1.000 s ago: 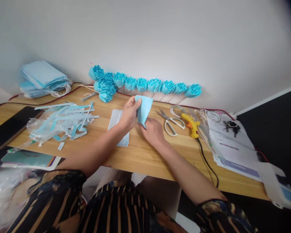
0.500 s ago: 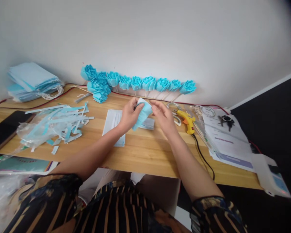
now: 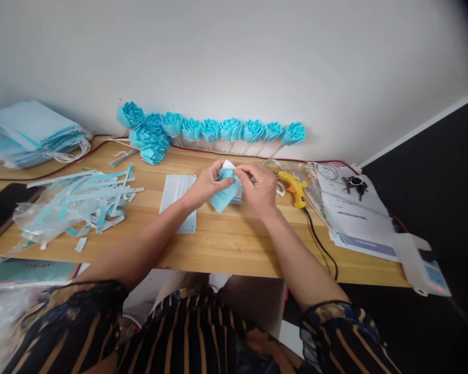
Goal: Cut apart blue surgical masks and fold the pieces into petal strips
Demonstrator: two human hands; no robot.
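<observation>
A light blue sheet with a white corner (image 3: 225,193) is held above the middle of the wooden table. My left hand (image 3: 208,184) grips its left side, thumb across the front. My right hand (image 3: 258,186) pinches its upper right edge with the fingers curled in. Beneath and behind the sheet, a small stack (image 3: 237,197) is mostly hidden. Left of it lie flat pale blue masks (image 3: 174,195), partly covered by my left forearm. Blue folded flowers (image 3: 231,130) on thin sticks lean in a row along the wall.
A yellow glue gun (image 3: 295,189) lies on the right, near papers (image 3: 349,213) with keys (image 3: 354,187) on top. Cut strips (image 3: 97,195) and a mask pile (image 3: 35,127) are on the left. A power strip (image 3: 421,265) sits at the right edge.
My right hand has moved onto the sheet's upper edge, its fingers now more curled. The sheet is turned more toward the camera. The whole view has shifted slightly.
</observation>
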